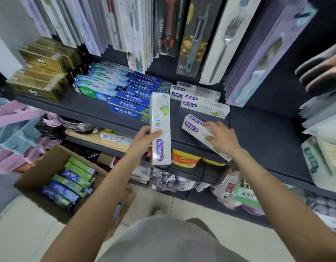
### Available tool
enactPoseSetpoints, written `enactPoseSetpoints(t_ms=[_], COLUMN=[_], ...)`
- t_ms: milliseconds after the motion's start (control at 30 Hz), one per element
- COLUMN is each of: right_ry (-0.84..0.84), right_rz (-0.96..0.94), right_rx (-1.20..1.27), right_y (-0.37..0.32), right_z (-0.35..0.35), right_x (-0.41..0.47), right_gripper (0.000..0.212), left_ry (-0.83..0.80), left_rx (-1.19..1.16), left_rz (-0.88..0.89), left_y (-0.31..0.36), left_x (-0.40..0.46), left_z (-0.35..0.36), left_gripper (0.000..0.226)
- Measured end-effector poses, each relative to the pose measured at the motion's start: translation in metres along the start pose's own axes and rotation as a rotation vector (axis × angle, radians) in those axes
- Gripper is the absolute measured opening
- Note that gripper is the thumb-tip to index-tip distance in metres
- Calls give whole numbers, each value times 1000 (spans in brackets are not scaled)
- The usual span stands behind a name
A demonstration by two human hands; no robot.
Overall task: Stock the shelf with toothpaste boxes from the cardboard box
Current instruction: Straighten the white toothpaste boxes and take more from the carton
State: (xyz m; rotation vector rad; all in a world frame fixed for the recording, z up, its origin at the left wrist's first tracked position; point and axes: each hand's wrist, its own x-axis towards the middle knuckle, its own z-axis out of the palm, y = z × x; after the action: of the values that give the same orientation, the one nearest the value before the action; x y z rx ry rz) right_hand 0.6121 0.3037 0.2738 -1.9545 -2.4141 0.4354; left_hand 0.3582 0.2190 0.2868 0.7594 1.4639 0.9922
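Shelf (182,118) partly stocked. Left hand (144,138) grips one white box (161,129); right hand (220,137) presses another (197,129) down. Carton (40,171) holds more.

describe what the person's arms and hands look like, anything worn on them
Both forearms are bare, with no sleeves in view. The left hand and right hand wear no gloves, and no rings or watch can be made out. A grey garment shows at the bottom of the view.
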Motion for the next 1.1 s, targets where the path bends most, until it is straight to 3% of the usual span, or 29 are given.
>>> enactPoseSetpoints(t_ms=[200, 300, 400, 500, 567, 633, 700, 767, 833, 900, 967, 1100], right_ry=[131, 81, 71, 242, 277, 214, 33, -100, -48, 76, 177, 277], right_rz=[-136, -204, -257, -515, -795, -925, -817, -624, -508, -466, -383, -179], right_rx=[-319, -269, -114, 123, 14, -235, -309, -129, 46, -23, -166, -266], right_y=[-1, 0, -7, -23, -28, -27, -18, -4, 11, 24, 35, 44], right_z=[0, 6, 10, -3, -10, -9, -3, 2, 7, 13, 22, 36], right_x=[70, 90, 85, 55, 36, 26, 20, 17, 20, 36, 58, 80], right_gripper=[56, 62, 53, 50, 61, 78, 85, 75, 62, 57, 54, 61], left_ry=[93, 157, 240, 274, 165, 0, -104, -28, 170, 357, 399, 295], left_rx=[-104, -138, -98, 399, 870, 1189, 1386, 1426, 1276, 1170, 1178, 1252], left_rz=[-11, 18, 56, 119, 161, 243, 348, 497, 655, 746, 617, 183], left_y=[3, 0, -6, -7, -2, 7, 14, 15, 12, 6, -1, -30], left_x=[4, 3, 11, 23, 29, 33, 38, 43, 48, 56, 63, 76], left_z=[9, 16, 20, 14, 16, 26, 41, 54, 64, 69, 69, 67], left_gripper=[22, 27, 28, 33, 45, 49, 48, 45, 41, 39, 42, 48])
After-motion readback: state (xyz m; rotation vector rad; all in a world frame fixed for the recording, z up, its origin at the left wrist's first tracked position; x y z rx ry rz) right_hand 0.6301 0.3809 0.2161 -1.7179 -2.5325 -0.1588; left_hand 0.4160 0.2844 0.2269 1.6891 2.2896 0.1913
